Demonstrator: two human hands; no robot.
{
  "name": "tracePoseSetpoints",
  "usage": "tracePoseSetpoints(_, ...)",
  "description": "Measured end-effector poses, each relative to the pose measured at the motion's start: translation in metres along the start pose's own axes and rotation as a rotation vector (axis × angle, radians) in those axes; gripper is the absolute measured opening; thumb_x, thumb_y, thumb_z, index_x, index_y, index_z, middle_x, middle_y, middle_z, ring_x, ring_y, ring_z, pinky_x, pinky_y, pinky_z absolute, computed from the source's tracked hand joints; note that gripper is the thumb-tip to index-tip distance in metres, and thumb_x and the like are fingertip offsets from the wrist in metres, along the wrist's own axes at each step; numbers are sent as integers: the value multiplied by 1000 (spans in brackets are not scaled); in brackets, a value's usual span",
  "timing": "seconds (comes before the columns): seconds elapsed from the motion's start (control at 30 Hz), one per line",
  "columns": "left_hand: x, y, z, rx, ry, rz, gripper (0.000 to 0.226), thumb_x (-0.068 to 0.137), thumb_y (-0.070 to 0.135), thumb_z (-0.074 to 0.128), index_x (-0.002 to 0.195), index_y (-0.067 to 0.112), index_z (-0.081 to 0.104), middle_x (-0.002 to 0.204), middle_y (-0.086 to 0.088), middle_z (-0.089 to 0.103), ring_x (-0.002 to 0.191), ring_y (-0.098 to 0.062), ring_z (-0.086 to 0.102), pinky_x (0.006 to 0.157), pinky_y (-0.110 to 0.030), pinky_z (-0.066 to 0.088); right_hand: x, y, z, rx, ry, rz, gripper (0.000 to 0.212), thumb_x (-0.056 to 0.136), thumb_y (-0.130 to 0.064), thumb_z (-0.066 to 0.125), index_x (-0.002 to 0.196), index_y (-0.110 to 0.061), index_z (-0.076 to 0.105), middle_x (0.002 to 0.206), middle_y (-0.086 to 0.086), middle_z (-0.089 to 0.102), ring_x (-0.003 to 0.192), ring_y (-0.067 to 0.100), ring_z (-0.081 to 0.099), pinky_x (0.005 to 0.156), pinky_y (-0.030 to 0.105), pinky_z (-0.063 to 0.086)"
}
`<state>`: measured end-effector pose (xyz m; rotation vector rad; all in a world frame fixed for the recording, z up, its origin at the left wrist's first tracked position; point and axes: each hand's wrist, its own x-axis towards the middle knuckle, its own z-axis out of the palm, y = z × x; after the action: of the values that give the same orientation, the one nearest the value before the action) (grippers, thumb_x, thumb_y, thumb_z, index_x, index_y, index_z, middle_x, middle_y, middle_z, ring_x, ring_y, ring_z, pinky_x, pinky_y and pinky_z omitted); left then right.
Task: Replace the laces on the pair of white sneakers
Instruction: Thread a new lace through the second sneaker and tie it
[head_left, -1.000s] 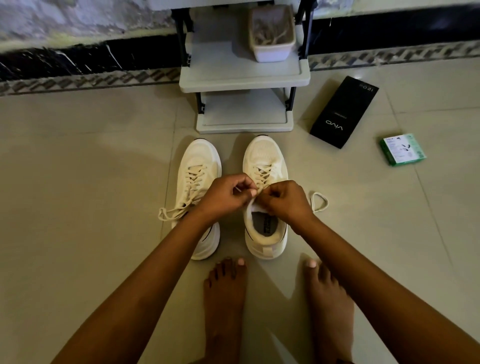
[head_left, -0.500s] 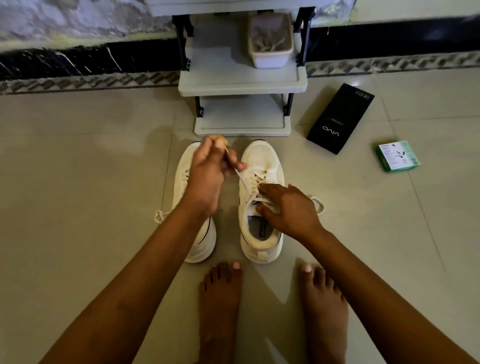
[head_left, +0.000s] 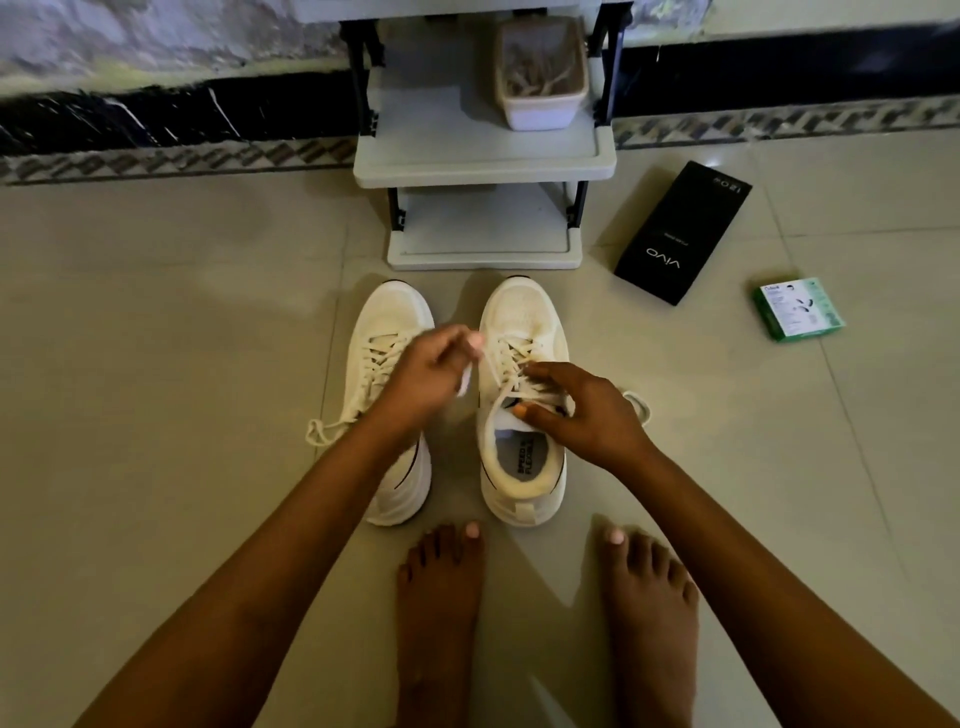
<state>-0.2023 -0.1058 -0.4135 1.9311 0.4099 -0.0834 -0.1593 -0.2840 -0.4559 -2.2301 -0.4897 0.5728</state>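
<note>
Unlacing the right sneaker (head_left: 522, 332): left hand (head_left: 426, 379) pinches its loosened lace (head_left: 491, 371), right hand (head_left: 582, 415), fingers spread, steadies the tongue; next, probably drawing the lace free.

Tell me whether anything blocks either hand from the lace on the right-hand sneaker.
Nothing visible does. The left hand already pinches the cream lace, and the right hand rests on the white sneaker at its tongue.
</note>
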Motion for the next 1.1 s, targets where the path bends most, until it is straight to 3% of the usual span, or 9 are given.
tracePoseSetpoints(0.13, 6, 31, -41, -790, 271, -55, 27, 99, 17, 43, 76, 15, 55, 55, 9, 48, 49, -4, 40, 55, -20, 38, 0, 0, 1, 1, 4, 4, 50, 83, -41, 66, 129, -25, 54, 131, -6, 56, 115, 13, 55, 87, 20, 41)
tracePoseSetpoints(0.17, 9, 31, -48, -748, 316, -49, 27, 99, 18, 43, 76, 15, 54, 56, 9, 49, 50, -4, 41, 54, -19, 38, 0, 0, 1, 5, 9, 7, 51, 83, -41, 67, 129, -25, 54, 131, -6, 56, 115, 13, 55, 87, 20, 41)
tracePoseSetpoints(0.27, 11, 17, -43, -106, 323, -31, 13, 98, 21, 47, 87, 20, 54, 71, 7, 51, 65, -10, 46, 59, -23, 39, 0, -1, 1, 17, 13, 19, 51, 83, -40, 67, 129, -24, 54, 130, -5, 57, 114, 14, 56, 86, 20, 41)
tracePoseSetpoints(0.37, 1, -1, -17, 278, 79, 71, 14, 96, 28, 50, 110, 24, 52, 69, 11, 51, 60, -4, 49, 56, -21, 41, -1, -1, 1, 22, 18, 24, 51, 82, -40, 68, 129, -25, 54, 130, -6, 57, 114, 12, 55, 85, 19, 40)
tracePoseSetpoints(0.47, -4, -12, 6, 563, -147, 148, 17, 96, 29, 49, 93, 17, 60, 80, 1, 60, 77, -17, 58, 69, -32, 47, -1, -2, 1, 28, 25, 21, 50, 82, -40, 68, 128, -25, 55, 130, -6, 57, 114, 13, 55, 85, 19, 41)
tracePoseSetpoints(0.67, -1, -1, -21, 38, -161, -35, 25, 99, 22, 44, 76, 20, 55, 68, 3, 49, 57, -1, 48, 59, -18, 43, 0, 1, 1, 44, 40, 19, 48, 83, -38, 68, 128, -26, 55, 130, -6, 57, 116, 13, 54, 89, 22, 42)
tracePoseSetpoints(0.8, 0, -11, -25, 93, -99, -99, 26, 98, 25, 45, 76, 18, 56, 69, 1, 49, 64, -10, 46, 62, -21, 43, -1, 1, 5, 8, 80, 5, 48, 82, -40, 68, 125, -22, 56, 127, -3, 59, 113, 15, 56, 86, 22, 44)
tracePoseSetpoints(0.93, -1, -11, -21, 269, -45, -26, 13, 95, 26, 53, 90, 15, 58, 68, 9, 51, 63, -5, 47, 62, -23, 39, -2, 0, 2, 28, 83, 2, 30, 80, -37, 71, 89, -11, 60, 118, 3, 60, 105, 19, 56, 86, 35, 51)
tracePoseSetpoints(1.1, 0, -3, -11, 374, -123, -35, 19, 97, 17, 42, 97, 12, 60, 90, -1, 62, 84, -18, 57, 74, -29, 45, 5, 2, -7, 383, -11, 177, 9, 86, -19, 66, 85, -11, 62, 119, 0, 56, 109, 13, 51, 89, 22, 41)
